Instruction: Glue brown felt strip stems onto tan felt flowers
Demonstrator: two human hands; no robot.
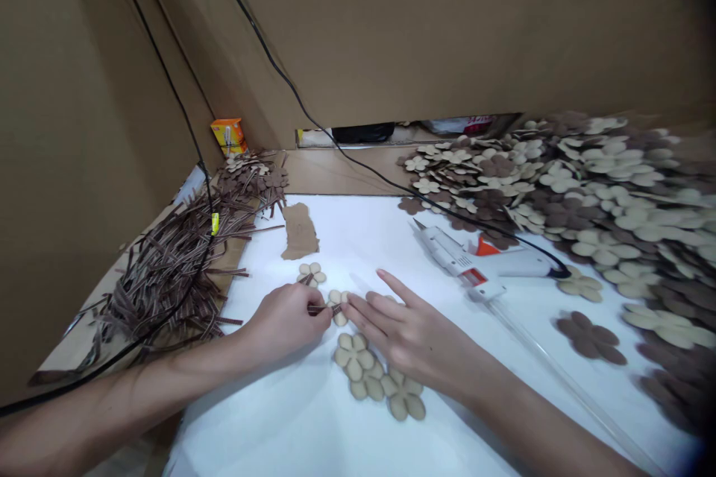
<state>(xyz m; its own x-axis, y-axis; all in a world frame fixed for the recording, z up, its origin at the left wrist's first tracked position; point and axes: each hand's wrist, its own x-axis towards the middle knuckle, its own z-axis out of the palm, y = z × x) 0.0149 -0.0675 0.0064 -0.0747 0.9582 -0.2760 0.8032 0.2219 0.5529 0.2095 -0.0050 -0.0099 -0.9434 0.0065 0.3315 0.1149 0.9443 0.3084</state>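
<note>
A thin brown strip (316, 309) is pinched in my left hand (296, 317), its end lying over a small beige flower (338, 299). My right hand (400, 324) reaches to the same flower from the right; its index fingertip touches the strip's end and the flower, the other fingers spread. Behind my left hand is another beige flower (313, 273) with a brown strip on it. Several larger beige flowers (353, 356) lie overlapping just below my hands. A white glue gun (456, 253) with an orange trigger rests on its side to the right.
Brown strips (162, 276) are heaped at the left. Beige and brown flowers (604, 201) pile up at the right. A torn cardboard piece (300, 231) lies on the white board (358, 216). A black cable (268, 52) hangs across, and an orange box (229, 136) stands at the back.
</note>
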